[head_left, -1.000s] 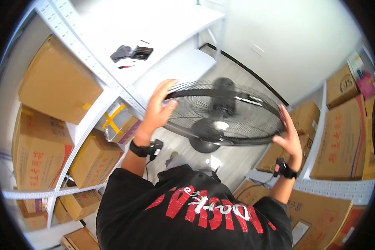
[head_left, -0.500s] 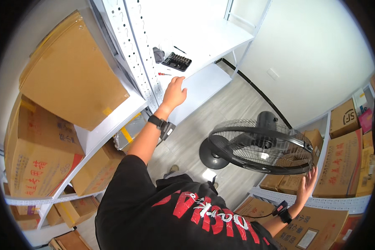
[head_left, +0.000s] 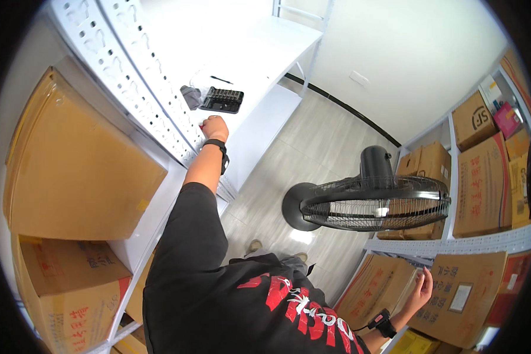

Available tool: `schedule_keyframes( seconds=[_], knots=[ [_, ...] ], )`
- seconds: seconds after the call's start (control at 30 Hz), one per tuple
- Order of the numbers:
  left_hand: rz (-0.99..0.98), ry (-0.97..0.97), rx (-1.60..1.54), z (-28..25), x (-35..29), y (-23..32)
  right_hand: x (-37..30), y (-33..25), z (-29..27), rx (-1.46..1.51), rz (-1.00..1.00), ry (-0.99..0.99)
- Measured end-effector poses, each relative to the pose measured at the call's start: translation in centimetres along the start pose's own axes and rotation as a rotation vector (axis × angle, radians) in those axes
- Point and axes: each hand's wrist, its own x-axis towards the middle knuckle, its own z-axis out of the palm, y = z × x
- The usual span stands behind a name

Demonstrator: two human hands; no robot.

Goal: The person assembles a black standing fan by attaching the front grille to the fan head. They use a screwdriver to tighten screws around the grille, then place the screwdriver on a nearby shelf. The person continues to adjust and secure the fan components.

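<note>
My left hand (head_left: 216, 128) is down at the edge of the white shelf top, its fingers closed around a small red-handled screwdriver (head_left: 202, 125). Only a bit of red shows beside the fingers. Just beyond lies an open black case of bits (head_left: 222, 100), with a grey cloth-like bundle (head_left: 190, 97) at its left and a thin black stick-shaped tool (head_left: 220, 79) behind. At the lower right, my right hand (head_left: 420, 289) hangs in front of cardboard boxes, loosely curled with fingers apart and nothing in it. The black standing fan (head_left: 376, 203) is ahead of it, not touched.
Shelves with cardboard boxes flank me: a large carton (head_left: 82, 165) on the left, more cartons (head_left: 481, 183) on the right. A perforated white upright (head_left: 135, 71) stands close to my left arm. The fan's round base (head_left: 298, 206) rests on the grey tiled floor (head_left: 265, 183).
My left hand has moved onto the red-handled screwdriver and closed on it. My right hand has left the fan's rim and dropped lower. The fan's tilted head has swung; my view has shifted.
</note>
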Motion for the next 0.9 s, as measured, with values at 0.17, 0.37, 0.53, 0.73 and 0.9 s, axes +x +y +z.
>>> schedule_keyframes(
  seconds=[0.17,0.37,0.53,0.73,0.9],
  knots=[
    [0.156,-0.061,-0.144,-1.4,-0.4,0.6,-2.8,-1.0,0.4,-0.068,0.052,0.004],
    [0.43,0.157,-0.327,-4.5,-2.3,-0.5,-1.0,-1.7,3.3,0.09,-0.011,-0.075],
    [0.742,0.271,-0.746,-13.2,-6.1,0.0,-0.6,-4.1,4.6,0.142,-0.038,-0.093],
    [0.686,0.172,-1.331,-23.0,-12.1,-0.3,0.0,-8.9,7.7,0.202,-0.183,-0.217],
    [0.882,0.048,-1.798,-27.8,-17.6,1.2,-0.6,-16.0,11.0,0.179,-0.33,-0.438]
  ],
)
